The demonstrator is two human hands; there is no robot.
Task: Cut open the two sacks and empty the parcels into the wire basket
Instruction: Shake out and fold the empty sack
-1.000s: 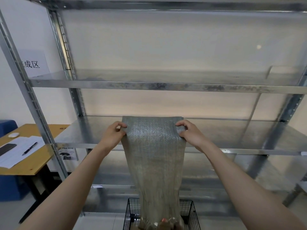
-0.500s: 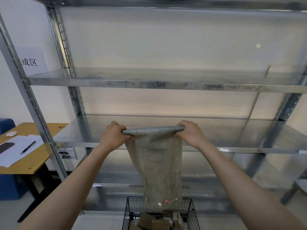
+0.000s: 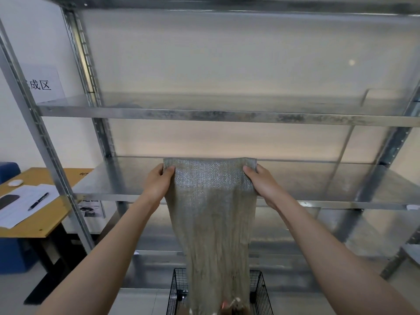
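Note:
A grey woven sack (image 3: 213, 219) hangs upside down in front of me, limp and creased. My left hand (image 3: 159, 185) pinches its upper left corner and my right hand (image 3: 261, 185) its upper right corner, holding it stretched at shelf height. The sack's lower open end reaches down into the black wire basket (image 3: 176, 292) on the floor and hides what lies inside. A bit of red and white shows at the sack's mouth. No second sack is in view.
A galvanised metal shelving unit (image 3: 227, 114) stands right behind the sack. At left is a wooden desk (image 3: 45, 226) with papers, a pen (image 3: 38, 201) and a dark phone (image 3: 8, 200). A paper sign (image 3: 43, 85) hangs on the wall.
Half a second ago the sack was lifted so its mouth cleared the basket and parcels showed inside. Now it hangs longer, with its open end down in the basket again.

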